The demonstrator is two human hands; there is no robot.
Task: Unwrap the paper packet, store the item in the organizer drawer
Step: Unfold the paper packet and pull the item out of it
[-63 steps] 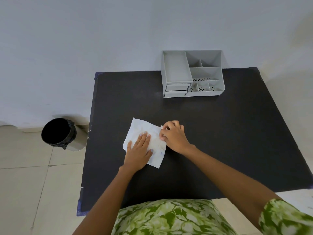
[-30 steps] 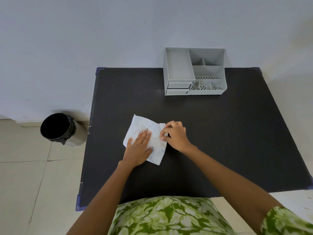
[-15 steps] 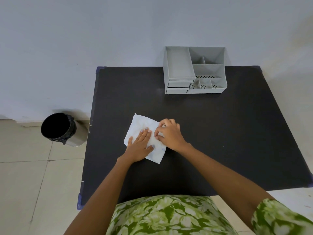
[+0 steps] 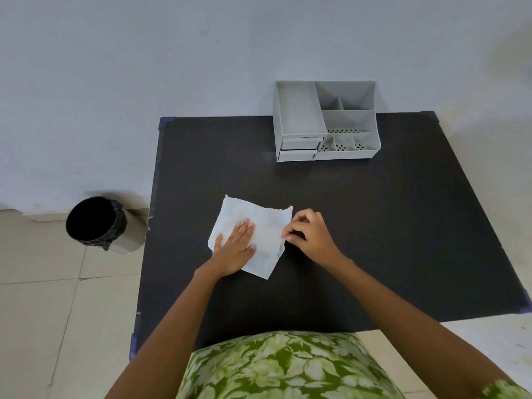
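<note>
A white paper packet (image 4: 259,223) lies flat near the middle of the black table (image 4: 374,226). My left hand (image 4: 234,247) presses flat on its left half, fingers spread. At the packet's right edge my right hand (image 4: 309,233) pinches a paper flap between thumb and fingertips. What the packet holds is hidden. The grey organizer (image 4: 325,122) stands at the table's far edge by the wall, with two small shut drawers (image 4: 299,148) at its front left.
A round bin lined with a black bag (image 4: 98,223) stands on the tiled floor left of the table. The white wall runs just behind the organizer. My green patterned clothing (image 4: 282,367) meets the table's near edge.
My right hand has slid from on top of the packet out to its right edge, drawing a flap open to the right. The left hand stays pressed on the paper.
</note>
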